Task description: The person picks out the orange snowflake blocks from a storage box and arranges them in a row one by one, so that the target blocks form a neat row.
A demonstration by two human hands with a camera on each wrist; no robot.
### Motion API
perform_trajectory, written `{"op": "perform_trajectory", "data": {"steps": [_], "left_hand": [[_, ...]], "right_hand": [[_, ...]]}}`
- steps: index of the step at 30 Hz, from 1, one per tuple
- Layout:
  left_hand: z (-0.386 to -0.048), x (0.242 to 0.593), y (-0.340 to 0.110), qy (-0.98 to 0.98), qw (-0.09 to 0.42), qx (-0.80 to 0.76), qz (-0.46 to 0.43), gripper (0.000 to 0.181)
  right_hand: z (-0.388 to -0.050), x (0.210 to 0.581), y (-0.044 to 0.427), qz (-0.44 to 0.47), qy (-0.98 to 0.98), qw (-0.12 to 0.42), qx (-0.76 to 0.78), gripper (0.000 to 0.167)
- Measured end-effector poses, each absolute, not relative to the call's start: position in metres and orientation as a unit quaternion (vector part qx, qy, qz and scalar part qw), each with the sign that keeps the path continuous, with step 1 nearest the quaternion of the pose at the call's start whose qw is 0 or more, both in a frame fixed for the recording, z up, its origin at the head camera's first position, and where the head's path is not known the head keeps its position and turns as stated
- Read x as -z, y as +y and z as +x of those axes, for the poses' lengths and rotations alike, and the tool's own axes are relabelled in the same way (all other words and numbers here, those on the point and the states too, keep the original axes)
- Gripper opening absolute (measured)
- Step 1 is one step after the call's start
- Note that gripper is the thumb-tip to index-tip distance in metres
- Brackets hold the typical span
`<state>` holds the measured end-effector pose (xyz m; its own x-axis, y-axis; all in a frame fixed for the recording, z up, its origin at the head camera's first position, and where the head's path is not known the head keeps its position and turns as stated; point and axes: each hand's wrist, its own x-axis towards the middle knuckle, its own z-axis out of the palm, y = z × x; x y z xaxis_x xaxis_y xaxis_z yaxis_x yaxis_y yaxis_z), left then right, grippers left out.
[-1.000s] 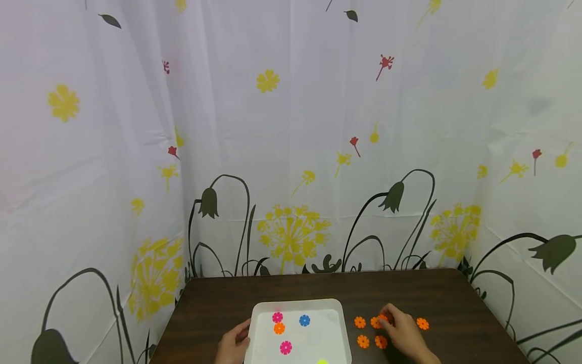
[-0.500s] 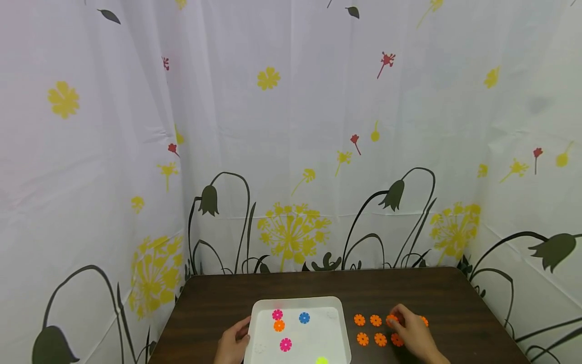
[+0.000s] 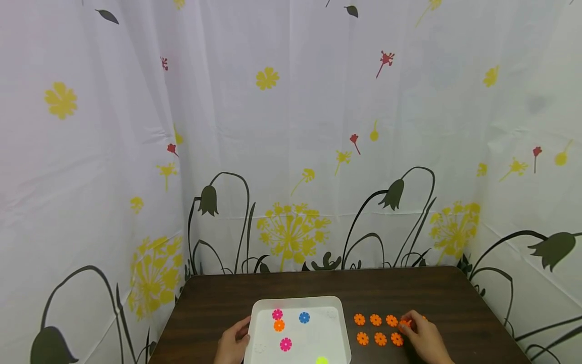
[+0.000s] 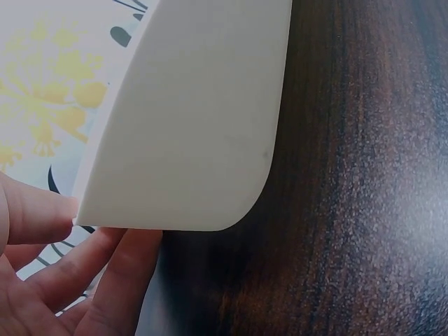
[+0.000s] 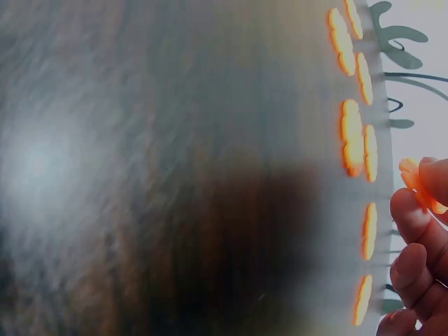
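My right hand (image 3: pixel 425 336) pinches an orange flower-shaped disc (image 5: pixel 413 175) between thumb and fingers, raised off the table. Left of that hand, several orange flower discs (image 3: pixel 375 319) lie flat in two rows on the dark wooden table (image 3: pixel 218 293). One more orange disc (image 3: pixel 425 317) shows only partly behind the hand. My left hand (image 3: pixel 233 343) holds the left side of a white tray (image 3: pixel 297 302), thumb at the rim and fingers against the outer wall. Inside the tray lie two pink discs (image 3: pixel 285 344), an orange disc (image 3: pixel 279 325), a blue disc (image 3: pixel 304 317) and a yellow-green disc (image 3: pixel 322 360).
Two pale discs (image 3: pixel 332 314), hard to make out, also lie in the tray, whose front edge is cut off by the frame. A white curtain (image 3: pixel 300 126) with printed flowers hangs behind the table and along both sides.
My right hand has moved rightward along the rows. Orange discs it covered or held earlier now lie in the two rows, and it holds another one. The left hand keeps its place at the tray.
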<state>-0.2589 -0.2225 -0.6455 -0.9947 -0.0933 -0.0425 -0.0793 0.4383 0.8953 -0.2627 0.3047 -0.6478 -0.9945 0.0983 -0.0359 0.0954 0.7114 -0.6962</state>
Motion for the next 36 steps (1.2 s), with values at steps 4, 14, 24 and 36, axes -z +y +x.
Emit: {"op": "perform_trajectory", "data": {"steps": [4,14,24,36], "left_hand": [[-0.259,0.645,-0.223,-0.846,0.005,0.53,0.05,0.049],[-0.258,0.643,-0.223,-0.845,0.007,0.532,0.051,0.049],[-0.257,0.641,-0.222,-0.844,0.004,0.534,0.053,0.049],[-0.259,0.642,-0.222,-0.843,-0.005,0.535,0.06,0.049]], "right_hand": [[-0.26,0.652,0.312,-0.048,-0.933,0.005,-0.356,0.023],[-0.255,0.656,0.322,-0.061,-0.941,-0.02,-0.331,0.025],[-0.253,0.66,0.326,-0.076,-0.945,-0.029,-0.317,0.033],[-0.252,0.66,0.33,-0.066,-0.952,-0.014,-0.299,0.026]]}}
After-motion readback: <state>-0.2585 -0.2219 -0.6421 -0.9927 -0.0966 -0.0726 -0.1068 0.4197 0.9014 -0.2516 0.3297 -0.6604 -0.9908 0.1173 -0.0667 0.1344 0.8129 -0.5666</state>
